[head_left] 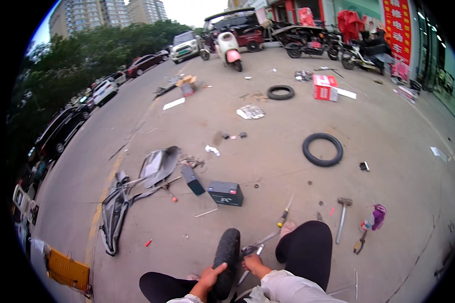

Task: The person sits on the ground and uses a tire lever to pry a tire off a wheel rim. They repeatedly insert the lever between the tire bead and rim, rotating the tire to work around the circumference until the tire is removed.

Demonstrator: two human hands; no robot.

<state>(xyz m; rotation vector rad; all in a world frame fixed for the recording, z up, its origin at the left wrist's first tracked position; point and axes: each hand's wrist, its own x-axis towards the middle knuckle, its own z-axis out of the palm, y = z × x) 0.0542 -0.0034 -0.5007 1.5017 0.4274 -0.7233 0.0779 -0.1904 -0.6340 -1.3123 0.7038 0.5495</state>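
Note:
Between my knees a black tyre (229, 247) stands upright, tread toward the top. My left hand (210, 276) grips its left side, thumb on the tread. Just right of the tyre, my right hand (255, 263) is closed around a slim silver metal tool (260, 249); its exact kind is not clear. A dark metal part (252, 249) lies beside the tyre, partly covered. Ahead of my right knee is a screwdriver (283, 217) with a yellow and black handle. Farther right lie a hammer (343, 217) and pliers (359, 244), near a purple cloth (378, 216).
Two dark batteries (225, 195) stand ahead, beside a grey crumpled cover (154, 169). Loose tyres (322, 150) lie farther out, with a red and white box (324, 88). An orange-yellow panel (68, 270) is at lower left. A scooter (228, 48) and cars stand at the back.

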